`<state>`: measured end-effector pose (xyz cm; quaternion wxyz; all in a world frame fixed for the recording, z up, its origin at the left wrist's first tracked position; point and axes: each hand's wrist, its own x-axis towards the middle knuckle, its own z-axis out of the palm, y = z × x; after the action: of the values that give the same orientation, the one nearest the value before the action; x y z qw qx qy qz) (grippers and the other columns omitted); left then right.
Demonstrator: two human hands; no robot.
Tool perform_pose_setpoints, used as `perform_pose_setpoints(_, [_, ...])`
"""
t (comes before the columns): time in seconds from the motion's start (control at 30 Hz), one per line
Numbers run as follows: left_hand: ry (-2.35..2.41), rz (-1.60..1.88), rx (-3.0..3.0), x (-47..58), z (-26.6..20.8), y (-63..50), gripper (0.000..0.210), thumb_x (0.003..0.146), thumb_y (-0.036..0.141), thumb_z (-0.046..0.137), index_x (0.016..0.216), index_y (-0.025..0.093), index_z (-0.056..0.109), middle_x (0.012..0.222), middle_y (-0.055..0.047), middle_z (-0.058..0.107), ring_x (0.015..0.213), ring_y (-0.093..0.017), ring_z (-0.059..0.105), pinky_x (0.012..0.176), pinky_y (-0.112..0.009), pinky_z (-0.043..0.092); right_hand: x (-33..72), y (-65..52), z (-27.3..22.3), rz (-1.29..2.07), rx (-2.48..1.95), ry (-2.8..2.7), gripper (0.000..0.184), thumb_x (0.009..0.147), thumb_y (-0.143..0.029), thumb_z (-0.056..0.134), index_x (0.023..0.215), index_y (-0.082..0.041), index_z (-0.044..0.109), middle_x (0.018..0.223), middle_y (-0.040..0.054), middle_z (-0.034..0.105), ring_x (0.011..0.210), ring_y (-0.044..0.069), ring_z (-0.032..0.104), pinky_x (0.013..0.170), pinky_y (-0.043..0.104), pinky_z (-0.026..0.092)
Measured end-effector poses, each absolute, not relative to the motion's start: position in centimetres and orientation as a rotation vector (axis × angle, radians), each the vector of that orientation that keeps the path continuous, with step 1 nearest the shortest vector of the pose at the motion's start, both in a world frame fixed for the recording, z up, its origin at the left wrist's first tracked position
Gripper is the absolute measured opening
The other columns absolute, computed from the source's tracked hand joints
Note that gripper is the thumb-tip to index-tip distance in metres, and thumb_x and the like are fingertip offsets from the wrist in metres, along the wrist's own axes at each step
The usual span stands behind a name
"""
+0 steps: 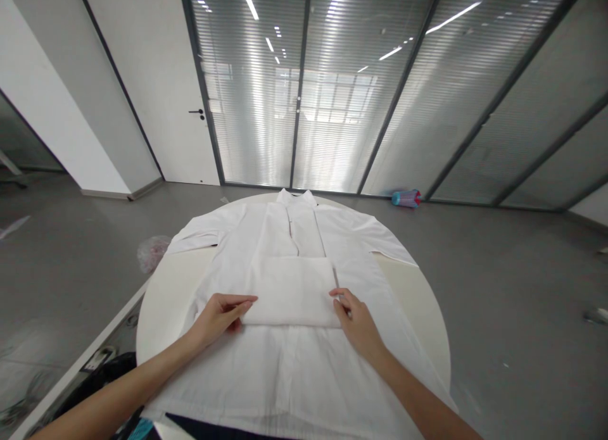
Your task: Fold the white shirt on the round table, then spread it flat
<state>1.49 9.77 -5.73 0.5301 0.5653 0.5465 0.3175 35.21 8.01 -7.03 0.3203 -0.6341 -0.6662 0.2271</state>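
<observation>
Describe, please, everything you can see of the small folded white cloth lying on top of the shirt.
The folded white cloth is a neat flat rectangle of plain woven-looking fabric, wider than deep. It lies on the front of the white shirt spread over the round table, just below the button placket. The left hand presses its left edge with its fingers on the near corner; the right hand touches its right edge.

plain white shirt [294, 339] and white folded cloth [289, 291] on cream round table [166, 294], grey floor [498, 269]
</observation>
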Motion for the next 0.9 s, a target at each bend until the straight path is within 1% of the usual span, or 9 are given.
perform_pose_setpoints(0.13, [1.297, 0.767, 1.355, 1.3, -6.2, 9.8, 0.045, 0.073, 0.051, 0.073, 0.099, 0.016, 0.080, 0.056, -0.002, 0.064, 0.048, -0.012, 0.051, 0.050, -0.024, 0.040, 35.2, 7.8, -7.2, 0.574, -1.656, -1.804, 0.027, 0.090, -0.033, 0.041, 0.100, -0.024, 0.065, 0.071, 0.0026, 0.060, 0.075, 0.023, 0.058, 0.070, 0.033, 0.044])
perform_pose_setpoints(0.27, [1.249, 0.711, 1.414, 0.7, -6.1, 9.8, 0.045, 0.078, 0.053, 0.070, 0.103, 0.017, 0.078, 0.062, -0.003, 0.065, 0.051, -0.013, 0.054, 0.051, -0.024, 0.043, 35.4, 7.6, -7.0, 0.497, -1.685, -1.864, 0.023, 0.086, -0.026, 0.044, 0.096, -0.022, 0.065, 0.071, 0.0036, 0.058, 0.078, 0.024, 0.056, 0.076, 0.037, 0.045])
perform_pose_setpoints(0.37, [1.300, 0.749, 1.632, 0.3, -4.6, 10.0, 0.044, 0.084, 0.055, 0.063, 0.104, 0.019, 0.077, 0.078, -0.005, 0.065, 0.051, -0.011, 0.053, 0.049, -0.024, 0.044, 35.0, 7.4, -5.1, 0.224, -1.674, -1.859, 0.025, 0.087, -0.024, 0.045, 0.099, -0.022, 0.067, 0.095, 0.0102, 0.061, 0.095, 0.027, 0.055, 0.090, 0.045, 0.044])
perform_pose_setpoints(0.43, [1.393, 0.859, 1.860, 0.7, -2.8, 10.4, 0.041, 0.088, 0.054, 0.059, 0.103, 0.021, 0.077, 0.097, -0.008, 0.063, 0.063, -0.014, 0.061, 0.056, -0.026, 0.050, 34.2, 7.7, -2.9, 0.089, -1.617, -1.894, 0.029, 0.092, -0.028, 0.044, 0.107, -0.023, 0.068, 0.114, 0.0131, 0.058, 0.110, 0.030, 0.052, 0.098, 0.048, 0.040])
perform_pose_setpoints(0.5, [1.419, 0.935, 2.072, 2.0, -1.0, 11.0, 0.038, 0.093, 0.050, 0.054, 0.107, 0.023, 0.076, 0.114, -0.011, 0.060, 0.090, -0.021, 0.067, 0.075, -0.032, 0.056, 32.8, 8.5, -1.1, 0.060, -1.553, -2.002, 0.035, 0.097, -0.034, 0.041, 0.118, -0.024, 0.066, 0.130, 0.0135, 0.053, 0.124, 0.030, 0.046, 0.105, 0.048, 0.037])
perform_pose_setpoints(0.57, [1.338, 0.917, 2.244, 4.1, -0.1, 11.8, 0.039, 0.099, 0.045, 0.045, 0.118, 0.023, 0.071, 0.132, -0.012, 0.056, 0.117, -0.027, 0.060, 0.098, -0.040, 0.051, 30.9, 9.6, -0.3, 0.078, -1.524, -2.138, 0.044, 0.100, -0.040, 0.036, 0.131, -0.021, 0.061, 0.145, 0.0134, 0.046, 0.138, 0.031, 0.037, 0.112, 0.049, 0.032])
perform_pose_setpoints(0.63, [1.240, 0.842, 2.396, 6.4, -0.8, 12.7, 0.043, 0.102, 0.040, 0.038, 0.132, 0.020, 0.062, 0.147, -0.013, 0.048, 0.135, -0.030, 0.048, 0.113, -0.047, 0.040, 29.2, 10.6, -1.0, 0.124, -1.531, -2.266, 0.053, 0.102, -0.045, 0.032, 0.143, -0.018, 0.052, 0.156, 0.0136, 0.037, 0.147, 0.032, 0.026, 0.116, 0.050, 0.026])
perform_pose_setpoints(0.73, [1.243, 0.664, 2.578, 8.6, -4.2, 13.8, 0.051, 0.103, 0.039, 0.032, 0.146, 0.015, 0.047, 0.155, -0.016, 0.039, 0.148, -0.033, 0.026, 0.119, -0.055, 0.027, 27.7, 11.5, -3.4, 0.197, -1.555, -2.395, 0.061, 0.103, -0.048, 0.027, 0.152, -0.016, 0.039, 0.162, 0.0136, 0.027, 0.150, 0.032, 0.018, 0.120, 0.051, 0.019])
perform_pose_setpoints(0.9, [1.381, 0.465, 2.658, 7.8, -8.1, 14.3, 0.068, 0.100, 0.057, 0.033, 0.154, 0.014, 0.035, 0.161, -0.018, 0.026, 0.151, -0.037, 0.014, 0.120, -0.056, 0.021, 29.6, 11.7, -5.8, 0.254, -1.570, -2.460, 0.077, 0.099, -0.064, 0.023, 0.156, -0.012, 0.030, 0.163, 0.0156, 0.020, 0.152, 0.028, 0.014, 0.122, 0.049, 0.014])
